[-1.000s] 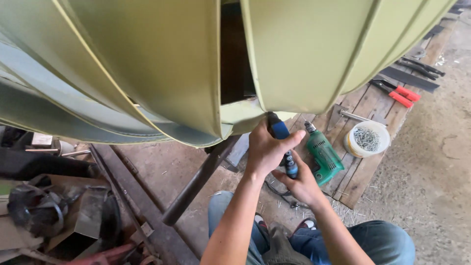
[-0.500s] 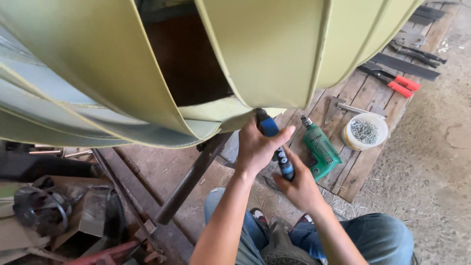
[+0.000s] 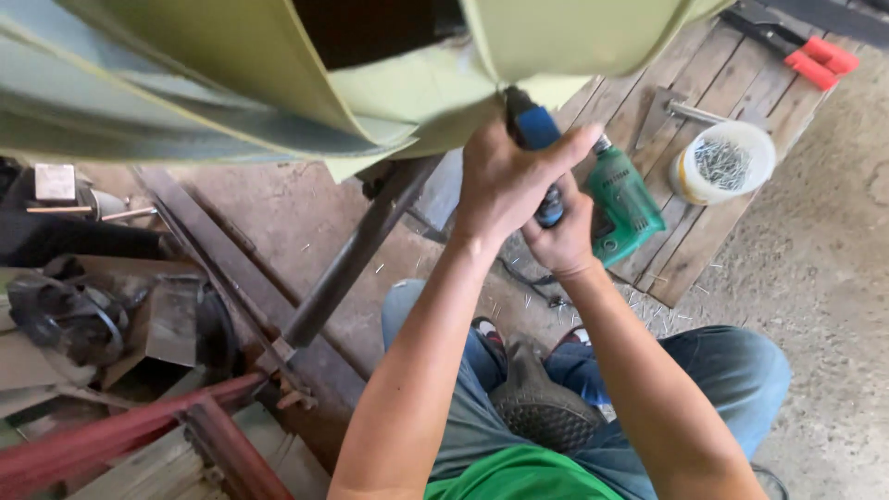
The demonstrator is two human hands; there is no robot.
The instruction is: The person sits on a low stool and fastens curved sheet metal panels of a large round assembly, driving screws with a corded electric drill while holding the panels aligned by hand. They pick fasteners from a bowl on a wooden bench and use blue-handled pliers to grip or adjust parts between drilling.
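Head cam: left hand (image 3: 505, 181) and right hand (image 3: 560, 243) both grip the blue tool (image 3: 534, 139), working the green sheet-metal seam (image 3: 407, 97); steady pressure looks needed.

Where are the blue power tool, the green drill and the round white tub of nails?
blue power tool (image 3: 534, 127), head view, upper body.
green drill (image 3: 630, 206), head view, casing.
round white tub of nails (image 3: 761, 139), head view, rim.
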